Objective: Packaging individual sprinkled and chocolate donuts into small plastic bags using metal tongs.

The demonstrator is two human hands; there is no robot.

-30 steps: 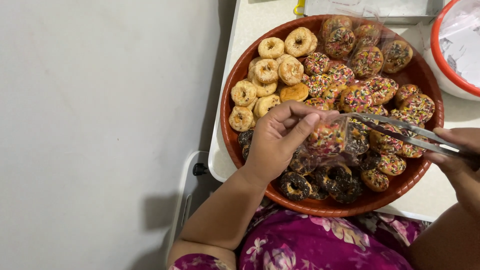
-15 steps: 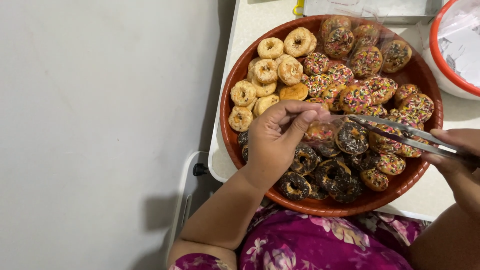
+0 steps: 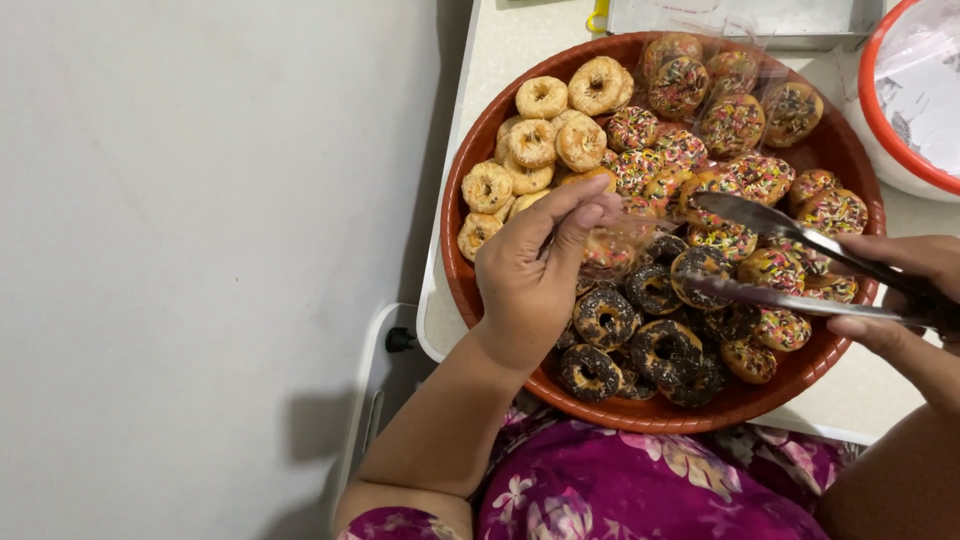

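A round red-brown tray (image 3: 465, 290) holds plain doughnuts (image 3: 540, 97) at the far left, sprinkled ones (image 3: 730, 125) at the back and right, and chocolate ones (image 3: 600, 318) at the front. My left hand (image 3: 530, 290) hovers over the tray's left side. Its fingertips pinch a small clear plastic bag (image 3: 612, 248) with a sprinkled doughnut inside. My right hand (image 3: 900, 290) comes in from the right edge, gripping metal tongs (image 3: 800, 240). The tong tips straddle a chocolate doughnut (image 3: 700, 268) just right of the bag.
The tray rests on a white table (image 3: 440, 320) whose left edge drops to a grey floor (image 3: 200, 250). A red-rimmed white bowl (image 3: 900, 130) stands at the top right and a metal tray (image 3: 740, 15) behind. Purple floral clothing (image 3: 640, 490) fills the bottom.
The clear bag has drawn in to the left under my fingertips, uncovering the chocolate doughnuts. The tong tips now sit around a chocolate doughnut beside it.
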